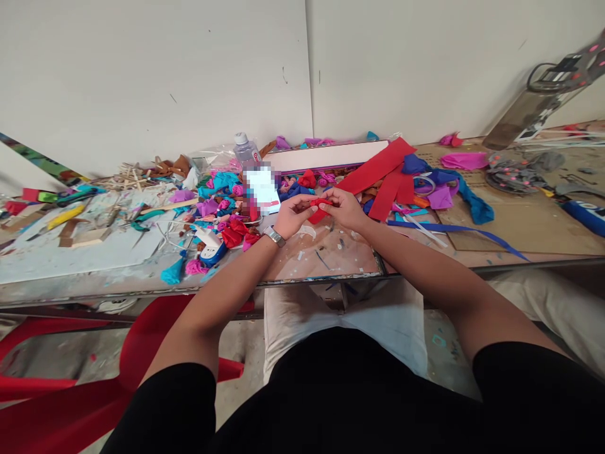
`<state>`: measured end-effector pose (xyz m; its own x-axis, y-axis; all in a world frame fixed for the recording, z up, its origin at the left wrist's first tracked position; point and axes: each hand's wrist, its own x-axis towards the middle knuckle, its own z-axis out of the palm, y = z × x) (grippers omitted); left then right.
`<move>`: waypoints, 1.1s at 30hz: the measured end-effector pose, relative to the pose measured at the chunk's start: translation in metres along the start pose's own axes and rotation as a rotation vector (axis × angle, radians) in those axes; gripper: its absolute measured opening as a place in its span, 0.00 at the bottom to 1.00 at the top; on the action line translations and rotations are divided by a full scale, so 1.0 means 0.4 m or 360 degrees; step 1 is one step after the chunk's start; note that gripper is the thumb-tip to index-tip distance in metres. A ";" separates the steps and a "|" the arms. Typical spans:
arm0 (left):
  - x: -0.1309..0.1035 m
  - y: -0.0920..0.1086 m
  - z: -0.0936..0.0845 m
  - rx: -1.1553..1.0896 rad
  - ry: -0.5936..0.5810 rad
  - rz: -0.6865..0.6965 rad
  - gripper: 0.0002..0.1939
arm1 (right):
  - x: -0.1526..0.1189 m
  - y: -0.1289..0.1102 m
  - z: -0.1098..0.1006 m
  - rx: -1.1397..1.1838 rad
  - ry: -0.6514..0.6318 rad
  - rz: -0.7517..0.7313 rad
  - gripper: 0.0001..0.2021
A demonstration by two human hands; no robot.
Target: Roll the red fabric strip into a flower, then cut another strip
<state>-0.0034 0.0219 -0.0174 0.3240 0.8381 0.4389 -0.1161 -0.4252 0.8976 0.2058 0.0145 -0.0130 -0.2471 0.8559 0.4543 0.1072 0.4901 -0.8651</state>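
Both hands meet over the front of the table around a small strip of red crepe paper. My left hand, with a metal watch on its wrist, pinches the strip's left side. On the other side, my right hand grips it between thumb and fingers. Part of the red paper hangs below the fingertips; the rest is hidden by them. Just behind my right hand lie wide red paper strips. Left of my left hand, several crumpled red paper pieces rest on the table.
A lit phone leans near a clear bottle. Crumpled coloured paper spreads behind the hands. A blue and white power socket with a cable sits at left. At right are cardboard and a tall grey bottle. Red chairs stand lower left.
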 end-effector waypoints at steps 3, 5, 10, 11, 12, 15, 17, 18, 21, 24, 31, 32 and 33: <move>0.001 0.001 0.000 -0.0032 0.0009 -0.0027 0.23 | -0.002 0.005 0.001 -0.0042 0.0022 -0.0023 0.18; 0.001 0.001 0.001 -0.0051 0.0007 -0.0041 0.23 | -0.003 0.006 0.002 -0.0066 0.0059 -0.0046 0.18; 0.002 0.000 0.002 -0.0036 0.0013 -0.0030 0.24 | -0.008 -0.005 0.005 -0.0108 0.0147 -0.0058 0.18; 0.002 0.000 0.002 -0.0028 0.0012 -0.0028 0.24 | -0.010 -0.009 0.004 -0.0141 0.0160 -0.0057 0.18; 0.002 -0.001 0.002 -0.0024 0.0008 -0.0029 0.24 | -0.011 -0.014 0.003 -0.0185 0.0174 -0.0061 0.17; 0.002 -0.004 0.002 -0.0051 -0.0006 -0.0044 0.25 | -0.016 -0.027 -0.001 -0.0354 0.0211 -0.0109 0.15; 0.002 -0.005 0.003 -0.0096 -0.0006 -0.0063 0.25 | -0.019 -0.033 -0.002 -0.0417 0.0218 -0.0146 0.14; 0.002 -0.005 0.003 -0.0117 -0.0003 -0.0072 0.25 | -0.019 -0.034 -0.002 -0.0425 0.0218 -0.0155 0.14; 0.002 -0.001 0.005 -0.0158 0.0003 -0.0107 0.25 | -0.019 -0.034 0.000 -0.0378 0.0225 -0.0140 0.17; 0.000 0.003 0.007 -0.0190 -0.0017 -0.0164 0.25 | -0.018 -0.033 0.002 -0.0330 0.0218 -0.0105 0.18; -0.003 0.003 0.011 -0.0302 -0.0047 -0.0263 0.25 | -0.020 -0.042 -0.004 -0.0456 0.0185 -0.0149 0.14; -0.003 0.003 0.010 -0.0321 -0.0041 -0.0269 0.25 | -0.020 -0.044 -0.005 -0.0467 0.0164 -0.0161 0.14; -0.003 0.004 0.010 -0.0339 -0.0037 -0.0277 0.24 | -0.020 -0.045 -0.007 -0.0477 0.0141 -0.0175 0.14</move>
<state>-0.0004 0.0188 -0.0168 0.3776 0.8830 0.2787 -0.2512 -0.1920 0.9487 0.2084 -0.0008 -0.0004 -0.1895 0.7998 0.5696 0.3664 0.5958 -0.7147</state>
